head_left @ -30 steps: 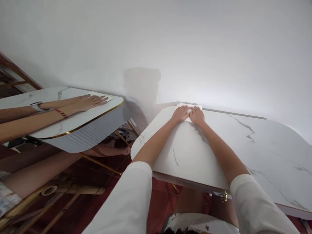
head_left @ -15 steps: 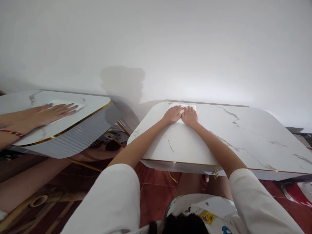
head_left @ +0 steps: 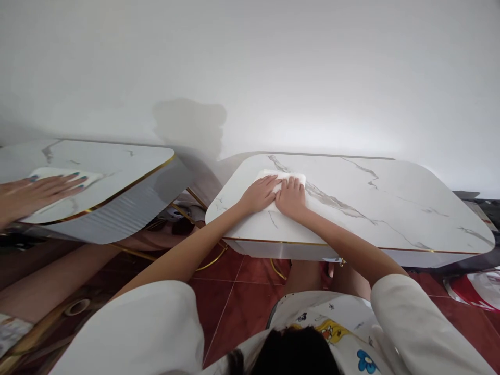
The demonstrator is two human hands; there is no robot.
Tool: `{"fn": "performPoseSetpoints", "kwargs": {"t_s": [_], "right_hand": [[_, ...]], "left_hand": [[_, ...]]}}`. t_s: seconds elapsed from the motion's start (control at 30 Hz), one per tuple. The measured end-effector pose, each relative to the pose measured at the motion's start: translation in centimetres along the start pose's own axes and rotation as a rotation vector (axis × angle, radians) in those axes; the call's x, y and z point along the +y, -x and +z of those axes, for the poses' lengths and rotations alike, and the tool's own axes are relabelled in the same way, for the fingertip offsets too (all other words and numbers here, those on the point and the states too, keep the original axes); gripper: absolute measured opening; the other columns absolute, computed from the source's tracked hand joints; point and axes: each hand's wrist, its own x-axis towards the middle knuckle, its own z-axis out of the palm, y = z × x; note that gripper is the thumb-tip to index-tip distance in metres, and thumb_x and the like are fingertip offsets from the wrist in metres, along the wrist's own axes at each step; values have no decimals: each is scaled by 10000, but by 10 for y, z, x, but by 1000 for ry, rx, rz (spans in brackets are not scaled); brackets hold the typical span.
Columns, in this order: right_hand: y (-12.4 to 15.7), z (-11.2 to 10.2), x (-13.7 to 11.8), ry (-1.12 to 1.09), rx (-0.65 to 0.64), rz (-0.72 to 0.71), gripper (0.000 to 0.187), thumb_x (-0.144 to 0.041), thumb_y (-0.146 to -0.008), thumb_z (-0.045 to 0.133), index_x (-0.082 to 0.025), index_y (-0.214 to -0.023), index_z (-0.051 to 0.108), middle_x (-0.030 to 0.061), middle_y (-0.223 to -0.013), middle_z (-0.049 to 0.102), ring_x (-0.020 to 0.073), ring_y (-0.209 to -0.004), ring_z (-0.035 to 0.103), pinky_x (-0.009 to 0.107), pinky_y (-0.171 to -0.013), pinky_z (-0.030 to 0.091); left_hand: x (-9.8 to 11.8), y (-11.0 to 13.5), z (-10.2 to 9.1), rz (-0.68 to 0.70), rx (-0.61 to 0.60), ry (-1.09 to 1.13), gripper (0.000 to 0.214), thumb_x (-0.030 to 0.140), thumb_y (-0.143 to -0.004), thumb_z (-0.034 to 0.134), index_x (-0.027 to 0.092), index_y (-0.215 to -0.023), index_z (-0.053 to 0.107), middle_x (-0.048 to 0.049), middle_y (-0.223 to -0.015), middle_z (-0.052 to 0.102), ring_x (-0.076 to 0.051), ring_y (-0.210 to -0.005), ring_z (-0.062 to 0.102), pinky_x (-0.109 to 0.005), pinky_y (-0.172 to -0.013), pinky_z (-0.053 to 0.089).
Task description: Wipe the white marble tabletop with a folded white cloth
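Both of my hands press down on a flat white wipe (head_left: 279,173), which may be paper or cloth. It lies on the left part of a white marble-patterned tabletop (head_left: 398,208). My left hand (head_left: 259,195) rests on the wipe's left side with its fingers laid flat, pointing right. Beside it, my right hand (head_left: 291,197) lies palm down on the right side, fingers stretched toward the wall. The two hands touch or nearly touch. Parts of the wipe are hidden under them.
At left, another person's hand (head_left: 50,190) lies on a white wipe (head_left: 42,172) on a second marble-patterned table (head_left: 117,156). A gap separates the two tables. Behind them rises a white wall (head_left: 273,67). A red and white bag (head_left: 474,289) sits low at right.
My hands and the wipe have moved left and toward me across the tabletop, uncovering grey veins. The other person's hand has slid left with its wipe.
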Motion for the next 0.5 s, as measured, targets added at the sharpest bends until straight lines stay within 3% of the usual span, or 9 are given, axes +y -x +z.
{"fn": "performPoseSetpoints", "kwargs": {"t_s": [0.23, 0.5], "right_hand": [[43, -3, -29, -60, -49, -41, 616, -309, -999, 305, 15, -1520, 350, 237, -1605, 302, 369, -1500, 255, 523, -1211, 212], [70, -4, -37, -146, -43, -103, 596, -299, -982, 355, -28, -1512, 385, 221, -1599, 323, 365, -1498, 261, 555, -1196, 227]], "left_hand": [[13, 55, -16, -49, -14, -2, 582, 365, -949, 280, 188, -1483, 431, -80, -1563, 430, -216, -1477, 338, -417, -1234, 265], [31, 88, -27, -90, -4, -32, 593, 332, -912, 313, 220, -1483, 426, -74, -1551, 449, -255, -1452, 382, -455, -1213, 317]]}}
